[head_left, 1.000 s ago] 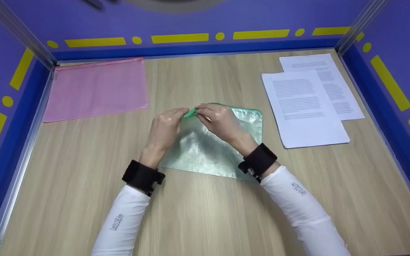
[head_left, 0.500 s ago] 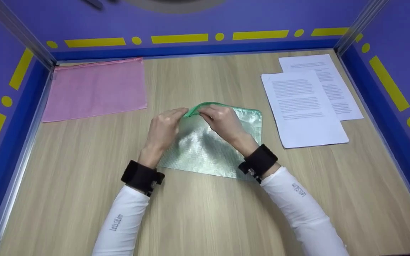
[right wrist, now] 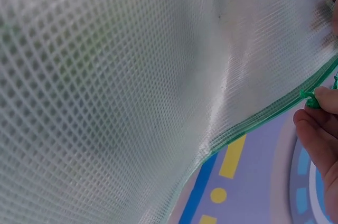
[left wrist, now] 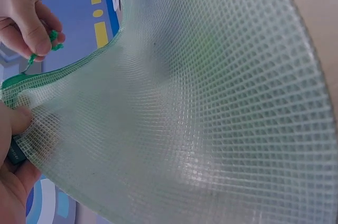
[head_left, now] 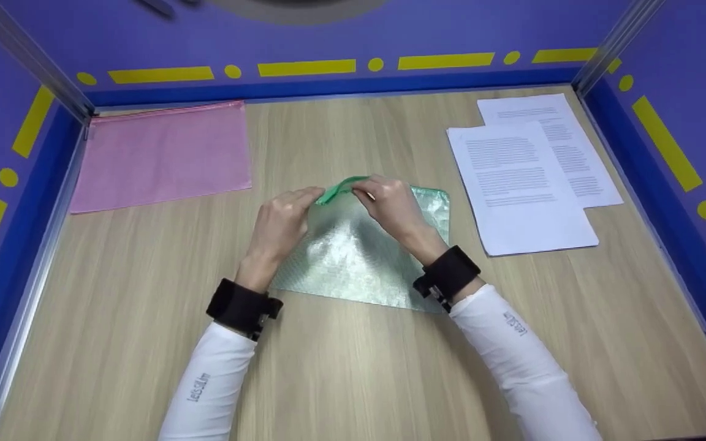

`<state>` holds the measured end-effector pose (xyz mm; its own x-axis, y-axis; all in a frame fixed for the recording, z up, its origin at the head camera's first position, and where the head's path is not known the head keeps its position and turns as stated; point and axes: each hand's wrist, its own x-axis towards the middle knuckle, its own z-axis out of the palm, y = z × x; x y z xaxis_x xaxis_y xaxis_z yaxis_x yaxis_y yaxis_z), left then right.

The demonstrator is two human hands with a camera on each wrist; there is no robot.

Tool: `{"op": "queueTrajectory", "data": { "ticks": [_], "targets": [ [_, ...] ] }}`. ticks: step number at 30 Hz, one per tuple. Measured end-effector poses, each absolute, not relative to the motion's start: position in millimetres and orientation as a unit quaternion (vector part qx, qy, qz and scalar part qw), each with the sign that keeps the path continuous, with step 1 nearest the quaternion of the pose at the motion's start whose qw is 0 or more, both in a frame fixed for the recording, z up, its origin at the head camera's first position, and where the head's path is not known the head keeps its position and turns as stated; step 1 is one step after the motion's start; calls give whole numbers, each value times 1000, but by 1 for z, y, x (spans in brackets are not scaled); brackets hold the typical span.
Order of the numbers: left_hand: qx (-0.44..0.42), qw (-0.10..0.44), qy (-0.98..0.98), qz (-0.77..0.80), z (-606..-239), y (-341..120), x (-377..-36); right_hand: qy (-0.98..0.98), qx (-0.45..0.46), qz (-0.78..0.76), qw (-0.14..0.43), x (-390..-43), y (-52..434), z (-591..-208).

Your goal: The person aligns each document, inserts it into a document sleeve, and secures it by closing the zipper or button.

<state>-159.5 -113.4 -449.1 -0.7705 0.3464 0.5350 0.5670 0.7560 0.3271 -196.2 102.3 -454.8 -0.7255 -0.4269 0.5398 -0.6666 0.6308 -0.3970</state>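
Observation:
A green mesh zipper pouch (head_left: 359, 257) lies mid-table, its far edge lifted. My left hand (head_left: 282, 220) pinches the pouch's upper left corner (left wrist: 21, 94). My right hand (head_left: 390, 205) pinches the green zipper pull (head_left: 362, 187) on the top edge, a little right of the left hand. The left wrist view shows the right hand's fingers (left wrist: 26, 28) holding the pull cord (left wrist: 53, 42) above the green zip band. In the right wrist view the mesh (right wrist: 132, 76) fills the frame, with the fingertips (right wrist: 325, 100) on the pull at the right.
A pink mesh pouch (head_left: 160, 156) lies flat at the back left. Two printed sheets (head_left: 524, 177) overlap at the back right. Blue walls with yellow marks (head_left: 304, 67) enclose the wooden table (head_left: 353, 367) on three sides.
My right hand has moved a little to the right along the pouch's top edge with the zipper pull. The left hand has stayed at the corner.

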Motion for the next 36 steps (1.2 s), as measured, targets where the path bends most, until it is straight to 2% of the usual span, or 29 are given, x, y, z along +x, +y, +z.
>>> {"op": "queueTrajectory", "data": {
  "ticks": [36],
  "targets": [
    [-267, 250, -891, -270, -449, -123, -160, -928, 201, 273, 151, -221, 144, -457]
  ]
}}
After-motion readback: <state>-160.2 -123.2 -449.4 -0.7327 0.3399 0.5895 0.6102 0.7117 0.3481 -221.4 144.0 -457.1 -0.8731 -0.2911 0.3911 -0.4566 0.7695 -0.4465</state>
